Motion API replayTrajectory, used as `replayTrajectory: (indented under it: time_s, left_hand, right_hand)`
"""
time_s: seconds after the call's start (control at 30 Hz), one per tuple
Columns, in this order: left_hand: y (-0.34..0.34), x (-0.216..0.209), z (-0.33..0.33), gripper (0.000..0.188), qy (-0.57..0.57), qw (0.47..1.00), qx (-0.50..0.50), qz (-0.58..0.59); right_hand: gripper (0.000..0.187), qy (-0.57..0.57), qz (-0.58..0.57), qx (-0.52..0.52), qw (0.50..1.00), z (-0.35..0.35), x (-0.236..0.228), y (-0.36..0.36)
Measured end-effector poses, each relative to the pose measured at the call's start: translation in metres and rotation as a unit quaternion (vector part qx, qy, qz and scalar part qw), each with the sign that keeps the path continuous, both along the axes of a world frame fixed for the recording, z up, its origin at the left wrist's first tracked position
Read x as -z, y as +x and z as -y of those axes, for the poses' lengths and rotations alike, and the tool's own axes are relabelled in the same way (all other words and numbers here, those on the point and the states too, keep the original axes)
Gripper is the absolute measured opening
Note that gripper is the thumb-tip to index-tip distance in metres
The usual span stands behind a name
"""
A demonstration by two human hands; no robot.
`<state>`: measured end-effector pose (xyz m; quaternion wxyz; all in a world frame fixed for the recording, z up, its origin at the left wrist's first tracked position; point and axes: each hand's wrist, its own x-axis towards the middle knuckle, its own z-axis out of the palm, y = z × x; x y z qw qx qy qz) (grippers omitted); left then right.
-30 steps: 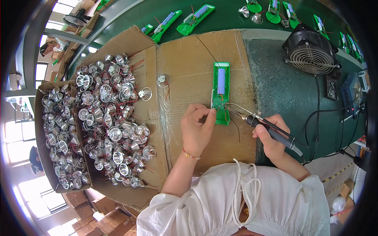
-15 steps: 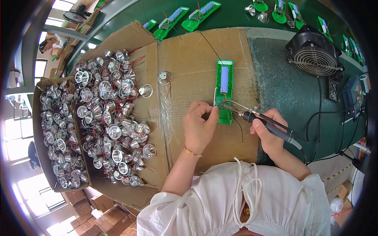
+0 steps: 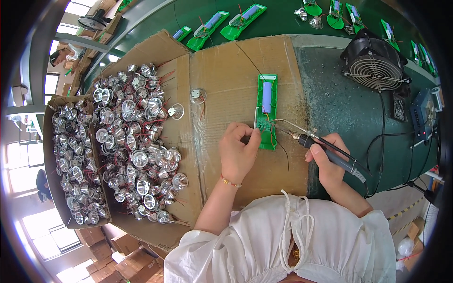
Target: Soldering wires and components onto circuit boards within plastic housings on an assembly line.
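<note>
A narrow green plastic casing [image 3: 268, 141] lies on the cardboard in front of me, with a purple cylindrical battery [image 3: 267, 97], a small circuit board [image 3: 264, 124] and thin wires inside. At its lower left edge is my left hand [image 3: 239, 148], thumb and fingers pinched together beside a thin white strip [image 3: 256, 116]; what they pinch is hidden. My right hand [image 3: 326, 160] grips a soldering iron [image 3: 325, 150] with a thin curved metal tube [image 3: 291, 124] mounted along it. The iron's tip is just right of the circuit board, seemingly apart from it.
Cardboard boxes [image 3: 101, 207] full of shiny reflector cups stand at left; two loose cups [image 3: 197, 96] lie beside them. A black fan [image 3: 375, 66] and a blue control unit [image 3: 422, 118] with cables are at right. Further green casings [image 3: 244, 21] line the far side.
My right hand has drawn the soldering iron slightly right and down, so its tip has come away from the circuit board. The left hand stays pinched at the casing's edge.
</note>
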<state>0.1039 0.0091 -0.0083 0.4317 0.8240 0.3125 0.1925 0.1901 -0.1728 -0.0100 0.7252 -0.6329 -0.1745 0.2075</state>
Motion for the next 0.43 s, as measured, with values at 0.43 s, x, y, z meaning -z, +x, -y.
replayTrajectory:
  time_s: [0.43]
  left_hand:
    - [0.0, -0.012, -0.002, 0.016, 0.004, 0.997, 0.012, -0.082]
  right_hand:
    - [0.012, 0.003, 0.001, 0.065, 0.998, 0.03, 0.017, 0.021]
